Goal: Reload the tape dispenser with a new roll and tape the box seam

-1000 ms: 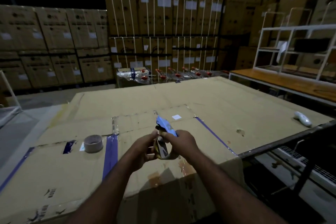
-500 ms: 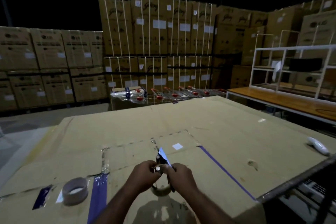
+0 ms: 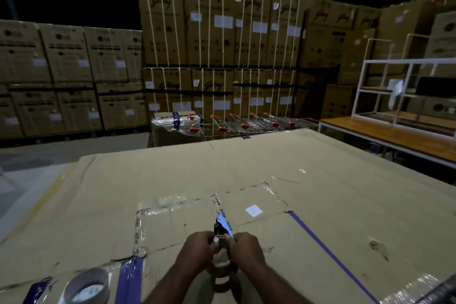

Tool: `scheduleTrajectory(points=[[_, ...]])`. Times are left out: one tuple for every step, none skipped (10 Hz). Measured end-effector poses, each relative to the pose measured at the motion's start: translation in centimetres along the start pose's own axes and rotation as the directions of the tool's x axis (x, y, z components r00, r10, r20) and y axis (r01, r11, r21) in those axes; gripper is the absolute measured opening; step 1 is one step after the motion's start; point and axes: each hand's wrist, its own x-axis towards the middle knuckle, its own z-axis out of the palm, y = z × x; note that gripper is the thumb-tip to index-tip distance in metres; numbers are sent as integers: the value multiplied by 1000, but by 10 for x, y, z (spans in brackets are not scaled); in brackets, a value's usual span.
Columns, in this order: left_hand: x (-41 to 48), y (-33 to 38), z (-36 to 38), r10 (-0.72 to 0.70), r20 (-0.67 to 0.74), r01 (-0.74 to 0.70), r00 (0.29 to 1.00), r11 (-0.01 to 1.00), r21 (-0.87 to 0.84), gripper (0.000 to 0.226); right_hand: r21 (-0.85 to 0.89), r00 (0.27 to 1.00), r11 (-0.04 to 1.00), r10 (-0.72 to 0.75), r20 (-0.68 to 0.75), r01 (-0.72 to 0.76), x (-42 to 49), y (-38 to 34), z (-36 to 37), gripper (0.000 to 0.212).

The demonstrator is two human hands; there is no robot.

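The tape dispenser [image 3: 223, 227] is a small dark tool with a pale blue plate at its far end that catches the light; it is held upright-ish just above the flattened cardboard box [image 3: 246, 168], low in the middle of the view. Under it sits a brownish tape roll [image 3: 222, 265], mostly hidden between the wrists, so how it is seated cannot be told. A second tape roll [image 3: 86, 287] lies flat on the cardboard at the lower left, next to a blue strip of tape [image 3: 129, 279]. Clear tape outlines a rectangular patch on the cardboard, with a small white label [image 3: 254, 210] inside it, and a thin blue line [image 3: 328, 254] runs off to the lower right.

Behind, strapped cartons [image 3: 217, 44] are stacked high; what is in them is not visible. A row of shopping trolleys [image 3: 246, 123] with red handles stands before them.

The left hand [image 3: 197, 248] is curled closed around the dispenser's left side, the right hand [image 3: 248, 247] closed around its right side, fingertips meeting near a small pale knob
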Motion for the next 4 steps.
scheduleTrajectory(points=[[10,-10,7,-2,73,-2,997,999,54,23,-41,996,999,-22,89,26,14,9,10,43],[15,-19,14,-25,166,9,986,996,93,21,-60,990,998,-16,138,25,19,20,20,40],[23,-19,12,-30,216,-6,976,987,161,21,-95,987,994,-28,159,44,21,20,23,37],[32,-11,4,-54,220,5,974,976,219,27,-188,990,981,-11,143,38,29,12,10,45]])
